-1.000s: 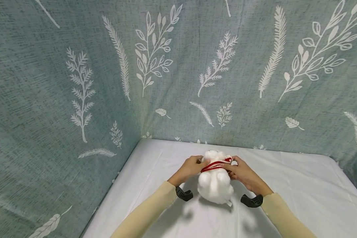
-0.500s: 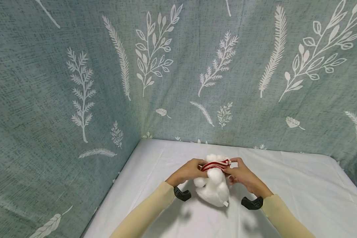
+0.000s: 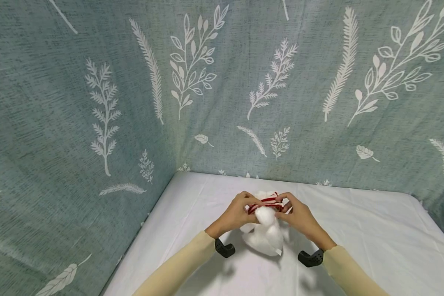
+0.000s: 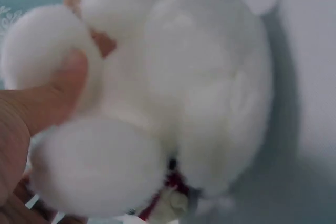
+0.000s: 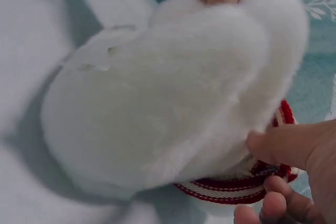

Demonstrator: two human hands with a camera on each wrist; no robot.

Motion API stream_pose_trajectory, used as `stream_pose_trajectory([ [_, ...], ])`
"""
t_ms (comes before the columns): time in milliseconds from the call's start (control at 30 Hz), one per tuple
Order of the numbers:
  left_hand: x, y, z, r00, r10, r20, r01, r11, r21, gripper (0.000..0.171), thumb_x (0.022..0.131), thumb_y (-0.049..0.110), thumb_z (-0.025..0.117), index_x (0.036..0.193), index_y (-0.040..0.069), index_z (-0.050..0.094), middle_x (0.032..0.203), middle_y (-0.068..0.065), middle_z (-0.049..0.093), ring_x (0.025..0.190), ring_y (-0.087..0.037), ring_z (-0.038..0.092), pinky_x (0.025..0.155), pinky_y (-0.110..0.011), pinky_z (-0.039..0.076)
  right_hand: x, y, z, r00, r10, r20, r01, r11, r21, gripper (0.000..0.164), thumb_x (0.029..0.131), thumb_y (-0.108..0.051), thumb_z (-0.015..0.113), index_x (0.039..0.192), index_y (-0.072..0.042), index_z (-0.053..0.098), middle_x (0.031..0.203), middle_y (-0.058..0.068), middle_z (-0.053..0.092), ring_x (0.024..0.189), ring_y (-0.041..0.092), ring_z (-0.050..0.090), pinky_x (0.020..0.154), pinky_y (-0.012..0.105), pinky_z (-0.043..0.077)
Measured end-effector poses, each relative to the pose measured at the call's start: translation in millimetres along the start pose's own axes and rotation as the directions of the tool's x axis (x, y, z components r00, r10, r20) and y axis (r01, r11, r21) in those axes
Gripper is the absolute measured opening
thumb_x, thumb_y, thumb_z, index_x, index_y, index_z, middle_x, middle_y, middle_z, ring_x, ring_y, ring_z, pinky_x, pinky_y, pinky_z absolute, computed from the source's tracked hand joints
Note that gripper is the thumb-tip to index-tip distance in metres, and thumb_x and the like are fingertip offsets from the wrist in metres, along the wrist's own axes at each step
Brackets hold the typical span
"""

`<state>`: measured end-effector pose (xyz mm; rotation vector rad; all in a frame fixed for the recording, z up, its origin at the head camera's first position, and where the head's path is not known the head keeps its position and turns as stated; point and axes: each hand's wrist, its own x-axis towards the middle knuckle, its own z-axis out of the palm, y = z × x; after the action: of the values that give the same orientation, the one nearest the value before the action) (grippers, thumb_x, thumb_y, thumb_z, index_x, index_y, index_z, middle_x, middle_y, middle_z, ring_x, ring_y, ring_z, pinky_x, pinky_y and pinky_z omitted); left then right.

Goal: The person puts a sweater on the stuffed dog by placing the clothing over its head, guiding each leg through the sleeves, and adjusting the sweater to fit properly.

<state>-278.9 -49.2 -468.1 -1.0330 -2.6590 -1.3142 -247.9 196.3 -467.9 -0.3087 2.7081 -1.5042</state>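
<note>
A white plush toy (image 3: 263,239) is held over the white cloth, its rounded body hanging toward the near side. Round its neck runs a red and white striped knitted scarf (image 3: 269,201). My left hand (image 3: 239,211) grips the toy from the left; in the left wrist view its thumb presses on a fluffy paw (image 4: 50,45). From the right, my right hand (image 3: 299,214) pinches at the scarf. In the right wrist view its thumb lies against the white fur (image 5: 157,103), with curled fingers beside the scarf's striped edge (image 5: 226,191). The toy's head is largely hidden.
A white cloth (image 3: 355,230) covers the surface beneath. Green fabric (image 3: 222,90) with white leaf prints hangs behind it and along the left. Dark bands (image 3: 311,258) sit at the wrists, below cream sleeves (image 3: 181,261).
The toy has turned and tilted, its lower body shifting slightly left. Both hands have come closer together at the scarf, the right one moving left with its fingers bent more.
</note>
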Motion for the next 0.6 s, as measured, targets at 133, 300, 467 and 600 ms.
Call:
stream_pose_trajectory([
  [133,-1.5,0.3,2.8,1.000,0.023,0.018,-0.023,1.000,0.007,0.050,0.078,0.026,0.092,0.125,0.019,0.077,0.119,-0.001,0.054,0.111,-0.016,0.046,0.088,-0.032,0.040,4,1,1,0.994,-0.049,-0.098,0.034,0.988,-0.150,0.026,0.092,-0.013,0.077,0.117,-0.012,0.068,0.097,0.008,0.062,0.082,0.022,0.059,0.067,0.037,0.050],
  [300,0.2,3.5,8.2,0.999,0.049,0.014,-0.050,0.996,0.072,0.043,0.081,0.040,0.088,0.120,0.023,0.079,0.125,-0.006,0.051,0.116,-0.022,0.043,0.089,-0.032,0.040,6,4,0,0.991,-0.003,-0.134,-0.013,0.993,-0.117,0.013,0.097,-0.018,0.072,0.108,-0.011,0.072,0.107,0.008,0.063,0.087,0.022,0.060,0.075,0.038,0.050],
  [467,4.6,8.7,11.9,0.999,0.049,-0.015,-0.046,0.988,0.147,0.026,0.087,0.051,0.079,0.098,0.027,0.080,0.126,-0.007,0.052,0.117,-0.026,0.043,0.086,-0.031,0.041,4,5,-1,0.993,0.012,-0.117,-0.015,1.000,-0.023,0.013,0.100,-0.020,0.068,0.110,-0.011,0.067,0.109,0.005,0.068,0.086,0.019,0.063,0.070,0.035,0.051],
  [600,9.4,12.0,13.7,0.997,0.062,-0.048,-0.050,0.975,0.218,0.028,0.088,0.053,0.078,0.093,0.026,0.081,0.120,-0.003,0.054,0.112,-0.021,0.043,0.084,-0.027,0.039,4,1,-2,0.992,-0.011,-0.122,0.011,1.000,0.003,0.013,0.101,-0.021,0.066,0.112,-0.012,0.065,0.102,0.003,0.070,0.086,0.023,0.061,0.068,0.033,0.049],
])
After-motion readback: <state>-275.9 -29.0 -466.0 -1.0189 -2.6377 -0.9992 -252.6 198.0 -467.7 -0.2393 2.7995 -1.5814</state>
